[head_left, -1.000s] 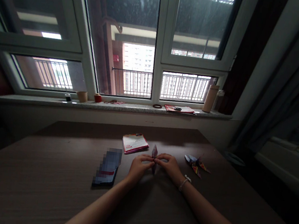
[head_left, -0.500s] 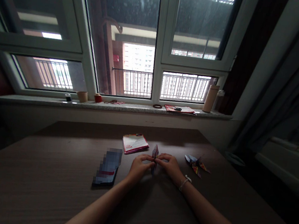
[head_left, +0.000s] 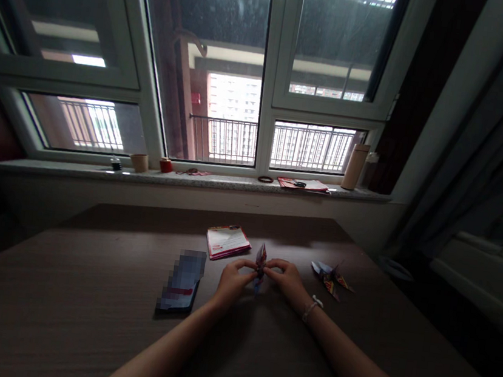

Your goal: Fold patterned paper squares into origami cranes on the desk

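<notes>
A small folded piece of patterned paper stands upright between my two hands over the dark wooden table. My left hand pinches its left side with closed fingers. My right hand, with a pale bracelet at the wrist, pinches its right side. A finished folded paper figure in blue, red and yellow lies on the table just right of my right hand. A pink-edged stack of paper sheets lies beyond my hands.
A dark phone lies left of my left hand. The stone windowsill behind the table holds a beige cup, a red pot, papers and a tall tan flask. Dark curtains hang at right.
Both hands have lifted the folded paper very slightly and stay pinched on it. Nothing else has moved.
</notes>
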The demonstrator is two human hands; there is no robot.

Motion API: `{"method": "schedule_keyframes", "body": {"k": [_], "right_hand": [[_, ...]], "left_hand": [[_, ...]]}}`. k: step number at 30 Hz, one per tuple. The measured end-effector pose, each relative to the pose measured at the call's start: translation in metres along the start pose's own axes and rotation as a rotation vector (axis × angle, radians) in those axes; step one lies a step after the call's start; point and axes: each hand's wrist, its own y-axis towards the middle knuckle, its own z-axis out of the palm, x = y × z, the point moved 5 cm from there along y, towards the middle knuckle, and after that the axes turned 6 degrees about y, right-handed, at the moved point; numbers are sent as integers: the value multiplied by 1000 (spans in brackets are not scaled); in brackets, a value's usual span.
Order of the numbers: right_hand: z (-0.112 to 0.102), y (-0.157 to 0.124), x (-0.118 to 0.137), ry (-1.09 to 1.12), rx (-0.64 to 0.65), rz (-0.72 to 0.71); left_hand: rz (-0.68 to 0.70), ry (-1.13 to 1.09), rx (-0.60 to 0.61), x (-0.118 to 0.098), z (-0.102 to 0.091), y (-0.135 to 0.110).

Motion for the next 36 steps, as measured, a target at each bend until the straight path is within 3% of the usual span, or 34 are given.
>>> {"method": "schedule_keyframes", "body": {"k": [12, 19, 26, 32, 36], "right_hand": [[2, 0, -3, 17, -23, -33], [1, 3, -10, 0, -39, -41], [3, 0, -1, -5, -11, -66], [5, -3, 3, -85, 31, -52], [8, -5, -3, -269, 30, -26]], "left_hand": [[67, 4, -25, -1, 1, -1], [15, 4, -12, 0, 2, -2], [-13, -13, 3, -1, 2, -2], [-9, 79, 7, -4, -1, -2], [-28, 285, 46, -3, 0, -2]]}}
